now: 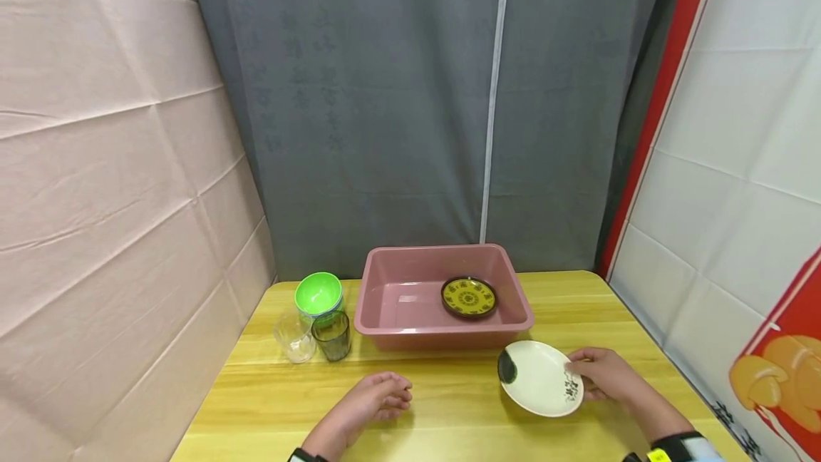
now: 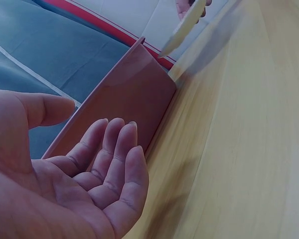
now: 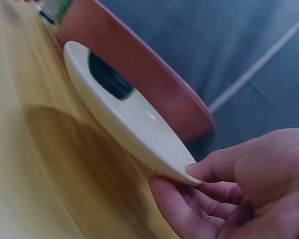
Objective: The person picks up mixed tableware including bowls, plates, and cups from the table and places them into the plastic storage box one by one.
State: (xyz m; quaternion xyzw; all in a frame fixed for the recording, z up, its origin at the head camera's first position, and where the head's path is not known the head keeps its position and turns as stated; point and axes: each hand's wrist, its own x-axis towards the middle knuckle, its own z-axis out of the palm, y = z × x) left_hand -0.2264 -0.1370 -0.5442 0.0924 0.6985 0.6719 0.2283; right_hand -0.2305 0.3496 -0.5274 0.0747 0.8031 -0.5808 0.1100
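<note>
A white plate (image 1: 542, 381) with a dark green patch and small dark markings is pinched at its right rim by my right hand (image 1: 599, 376). In the right wrist view the plate (image 3: 139, 127) is tilted above the table, its shadow below, thumb on the upper face and fingers underneath. My left hand (image 1: 380, 400) holds nothing and hangs over the table in front of the pink basin (image 1: 442, 341). The left wrist view shows that hand (image 2: 89, 179) palm up, its fingers loosely bent. Inside the basin lies a yellow patterned plate (image 1: 470, 297) with a dark rim.
Left of the basin, a green bowl (image 1: 318, 294) stands close behind a clear glass (image 1: 296, 339) and a grey-tinted glass (image 1: 332, 337). A grey curtain (image 1: 385, 105) hangs behind the wooden table (image 1: 449, 419). Pale cloth walls (image 1: 128, 198) flank it.
</note>
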